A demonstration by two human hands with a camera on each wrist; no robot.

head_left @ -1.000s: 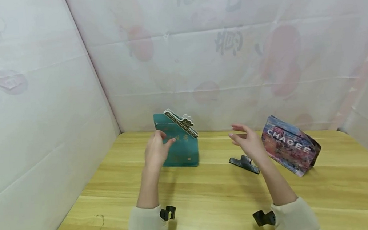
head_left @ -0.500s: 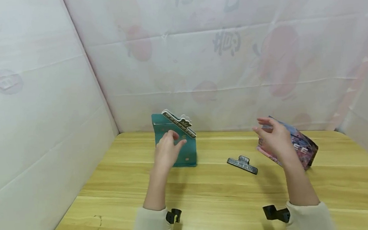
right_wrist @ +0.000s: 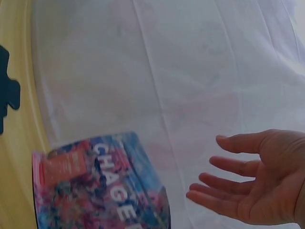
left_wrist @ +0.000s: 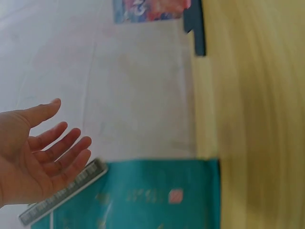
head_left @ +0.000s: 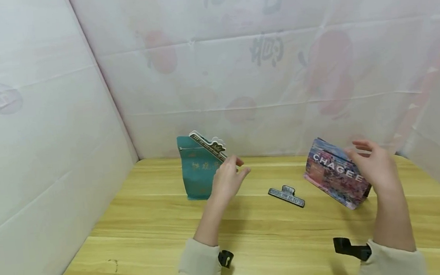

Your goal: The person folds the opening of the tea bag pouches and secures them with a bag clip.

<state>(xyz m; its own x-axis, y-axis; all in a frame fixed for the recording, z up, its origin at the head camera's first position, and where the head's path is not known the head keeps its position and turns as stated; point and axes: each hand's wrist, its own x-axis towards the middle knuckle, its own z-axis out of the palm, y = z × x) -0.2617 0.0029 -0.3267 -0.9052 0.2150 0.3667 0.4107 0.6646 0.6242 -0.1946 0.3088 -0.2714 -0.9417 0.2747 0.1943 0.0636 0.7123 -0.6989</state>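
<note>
My left hand [head_left: 227, 180] holds nothing, its fingers relaxed, and it overlaps the right side of a teal pouch [head_left: 197, 168] in the head view. A cream-and-dark clip [head_left: 206, 145] sits slantwise across that pouch's top right corner; the left wrist view shows the hand [left_wrist: 40, 157] in front of the clip [left_wrist: 66, 191]. Over at the right, my right hand [head_left: 377, 165] is also without a hold, fingers loosely bent. It hovers by the upper right of a colourful CHAGEE pouch [head_left: 333, 173], apart from that pouch [right_wrist: 100, 191] in the right wrist view.
A dark, wide clip [head_left: 287, 195] lies on the wooden table [head_left: 166, 238] between the two pouches, nearer the CHAGEE one. A pale patterned cloth [head_left: 199, 82] hangs behind the table, and more cloth walls the left and right sides.
Both hands have moved to the right, the left across the teal pouch and the right past the dark clip to the CHAGEE pouch. The pouches and clips have stayed put.
</note>
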